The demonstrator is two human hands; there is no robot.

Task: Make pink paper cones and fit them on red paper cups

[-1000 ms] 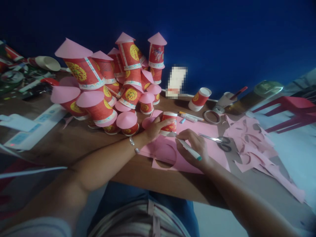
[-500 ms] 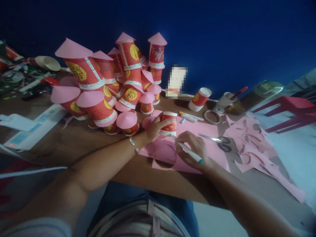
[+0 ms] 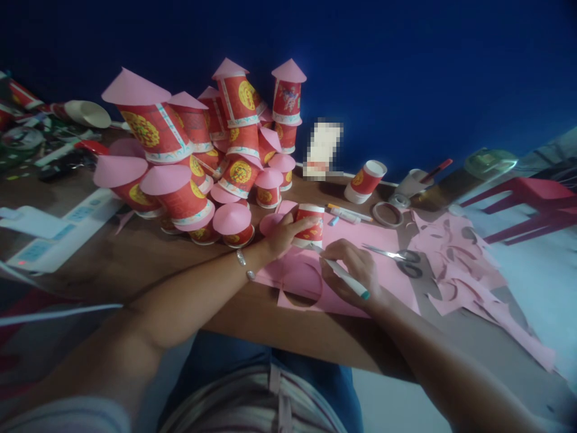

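My left hand [image 3: 287, 231] is closed around a red paper cup [image 3: 311, 225] with white bands, which stands on pink paper [image 3: 383, 264]. Between the fingers of my right hand [image 3: 349, 267] is a white marker [image 3: 345, 278] with a green end. Its tip points to the foot of the cup, though the contact itself is too small to make out. In front of the cup, the pink paper has a round cut-out [image 3: 303, 288]. Scissors [image 3: 396, 255] with dark handles lie just right of my right hand, partly on the paper.
Several red cups with pink cone tops [image 3: 238, 102] are stacked at the left. Pink scraps [image 3: 464, 264], a tape roll [image 3: 387, 214], pens [image 3: 349, 213] and another red cup [image 3: 367, 180] lie or stand to the right. A white power strip [image 3: 63, 231] is at far left.
Almost nothing differs. Both hands, the cup and the marker keep their places; the view has shifted very slightly.
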